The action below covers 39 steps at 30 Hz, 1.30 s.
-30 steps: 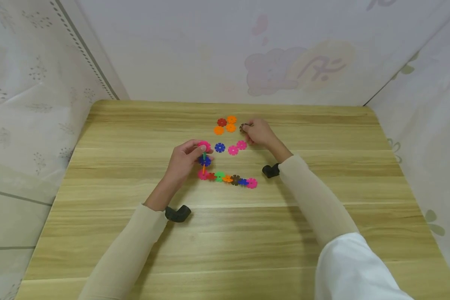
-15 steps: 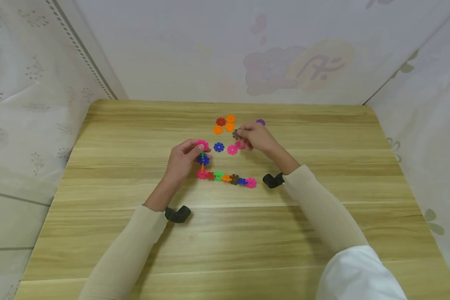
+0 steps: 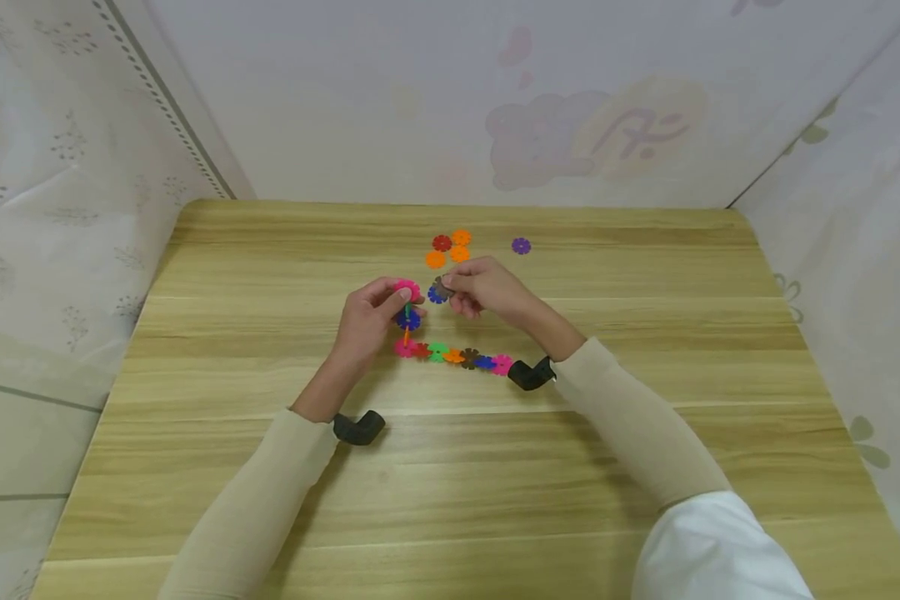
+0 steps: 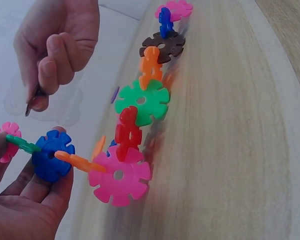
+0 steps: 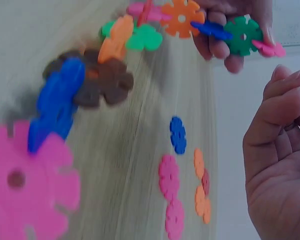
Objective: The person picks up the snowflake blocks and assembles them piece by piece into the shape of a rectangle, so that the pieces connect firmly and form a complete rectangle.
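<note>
My left hand (image 3: 367,315) pinches the pink snowflake disc (image 3: 407,289) at the upper end of a chain of slotted plastic discs. Below it, a green disc (image 4: 23,144), a blue disc (image 4: 53,156) and an orange disc (image 4: 80,162) lead to the pink corner disc (image 4: 120,176). From there the chain runs right along the table to another pink disc (image 3: 502,365). Between thumb and fingers, my right hand (image 3: 493,292) pinches a brown disc (image 3: 442,286), apart from the chain. It hangs over a loose blue disc (image 5: 178,135) and partly covers it in the head view.
Orange discs (image 3: 436,260) and a red disc (image 3: 442,242) lie toward the back of the wooden table (image 3: 645,275). A purple disc (image 3: 521,246) lies right of them. Two pink discs (image 5: 169,177) are hidden behind my right hand in the head view.
My right hand has carried the brown disc leftward and nearer, toward my left hand, uncovering the purple disc and covering the loose pink ones. My left hand and the chain have hardly moved.
</note>
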Each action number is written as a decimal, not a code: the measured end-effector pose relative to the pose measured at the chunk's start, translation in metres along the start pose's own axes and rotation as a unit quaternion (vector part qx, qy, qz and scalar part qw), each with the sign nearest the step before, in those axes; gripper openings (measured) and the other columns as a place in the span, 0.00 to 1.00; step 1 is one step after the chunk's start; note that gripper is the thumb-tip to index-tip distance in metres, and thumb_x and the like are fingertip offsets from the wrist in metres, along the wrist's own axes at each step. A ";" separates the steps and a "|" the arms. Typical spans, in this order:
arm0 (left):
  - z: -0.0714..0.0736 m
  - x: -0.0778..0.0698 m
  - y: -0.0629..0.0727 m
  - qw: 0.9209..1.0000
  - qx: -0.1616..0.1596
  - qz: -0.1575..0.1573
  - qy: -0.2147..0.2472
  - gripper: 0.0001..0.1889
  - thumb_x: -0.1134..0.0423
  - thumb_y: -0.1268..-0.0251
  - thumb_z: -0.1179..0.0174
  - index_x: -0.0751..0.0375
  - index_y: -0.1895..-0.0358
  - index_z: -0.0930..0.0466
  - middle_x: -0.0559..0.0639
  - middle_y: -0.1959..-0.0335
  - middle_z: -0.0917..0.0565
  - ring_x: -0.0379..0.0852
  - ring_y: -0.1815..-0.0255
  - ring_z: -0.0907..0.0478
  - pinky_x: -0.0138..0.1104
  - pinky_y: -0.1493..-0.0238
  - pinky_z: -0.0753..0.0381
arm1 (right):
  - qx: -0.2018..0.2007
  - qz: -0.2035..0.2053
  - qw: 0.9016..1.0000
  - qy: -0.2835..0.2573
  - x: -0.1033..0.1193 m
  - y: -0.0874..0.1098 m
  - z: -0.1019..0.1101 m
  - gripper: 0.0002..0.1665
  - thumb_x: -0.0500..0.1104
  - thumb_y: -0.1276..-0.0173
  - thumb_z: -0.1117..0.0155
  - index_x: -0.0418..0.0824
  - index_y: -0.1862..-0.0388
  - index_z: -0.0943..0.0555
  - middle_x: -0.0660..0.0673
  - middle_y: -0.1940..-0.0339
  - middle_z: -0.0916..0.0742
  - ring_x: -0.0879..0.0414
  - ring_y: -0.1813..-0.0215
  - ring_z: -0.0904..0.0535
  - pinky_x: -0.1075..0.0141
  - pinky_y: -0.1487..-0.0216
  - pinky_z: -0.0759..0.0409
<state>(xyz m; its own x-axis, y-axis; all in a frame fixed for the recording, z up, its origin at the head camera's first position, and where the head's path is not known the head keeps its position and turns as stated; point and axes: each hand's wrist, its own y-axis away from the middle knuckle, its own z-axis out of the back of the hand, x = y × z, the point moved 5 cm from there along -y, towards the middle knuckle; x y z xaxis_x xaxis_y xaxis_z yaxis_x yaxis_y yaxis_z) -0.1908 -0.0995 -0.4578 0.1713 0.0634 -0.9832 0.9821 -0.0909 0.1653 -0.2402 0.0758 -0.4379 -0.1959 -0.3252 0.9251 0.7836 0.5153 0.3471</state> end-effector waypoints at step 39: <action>-0.014 -0.013 0.006 0.979 -0.010 -0.070 -0.192 0.12 0.61 0.21 0.57 0.65 0.51 0.28 0.62 0.59 0.18 0.52 0.68 0.29 0.32 0.71 0.33 | 0.037 -0.006 0.998 -0.057 0.012 -0.007 -0.021 0.15 0.39 0.26 0.49 0.35 0.73 0.22 0.49 0.89 0.27 0.60 0.89 0.39 0.71 0.86 0.44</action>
<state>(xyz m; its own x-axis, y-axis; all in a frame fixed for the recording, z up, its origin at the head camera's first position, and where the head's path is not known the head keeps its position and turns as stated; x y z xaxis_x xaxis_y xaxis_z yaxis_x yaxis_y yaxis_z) -0.1863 -0.0865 -0.4434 -0.0030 -0.3039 -0.9527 0.9958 -0.0883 0.0250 -0.2356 0.0513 -0.4324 -0.2745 -0.2408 0.9309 0.7361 0.5703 0.3646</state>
